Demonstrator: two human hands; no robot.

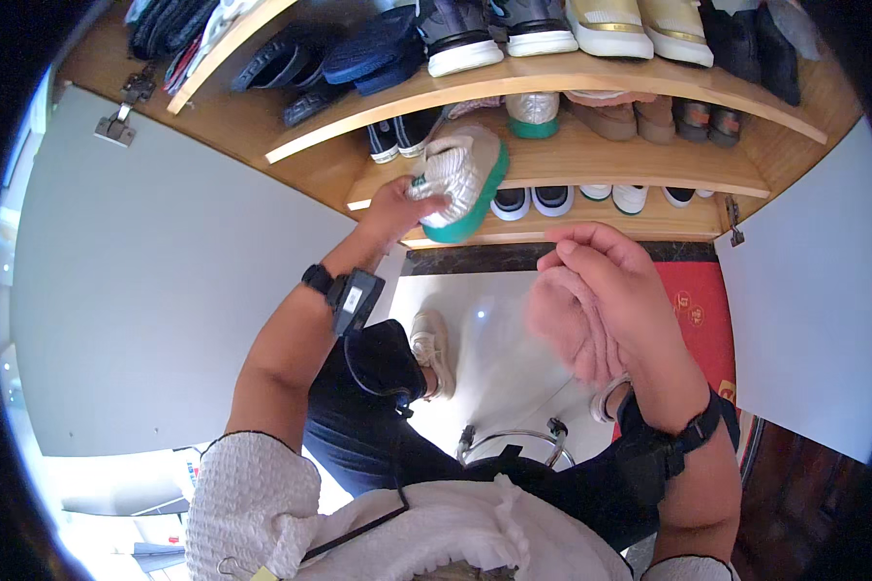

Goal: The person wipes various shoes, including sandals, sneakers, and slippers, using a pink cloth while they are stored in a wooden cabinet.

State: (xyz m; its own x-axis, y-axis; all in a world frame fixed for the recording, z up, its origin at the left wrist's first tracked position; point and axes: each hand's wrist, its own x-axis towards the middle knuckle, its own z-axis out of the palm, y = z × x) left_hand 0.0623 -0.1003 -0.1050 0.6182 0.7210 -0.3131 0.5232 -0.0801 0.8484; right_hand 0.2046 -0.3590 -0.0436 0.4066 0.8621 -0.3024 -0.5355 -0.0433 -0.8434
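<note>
My left hand (400,207) grips a silvery-white padded shoe (459,174) with a green sole, tilted in front of the cabinet's middle shelf. A similar shoe (533,112) with a green sole stands on that shelf. In my right hand (610,279) hangs a folded pink cloth (574,323), held over the floor below the shelves. The fingers curl around its upper edge, and part of the cloth is hidden behind the palm.
Wooden shelves (625,168) hold several pairs of shoes, with grey-and-white sneakers (461,40) on the upper one. Cabinet doors stand swung out at left (167,276) and right (806,290). A red mat (697,319) lies at right. Chrome stool legs (512,436) show below.
</note>
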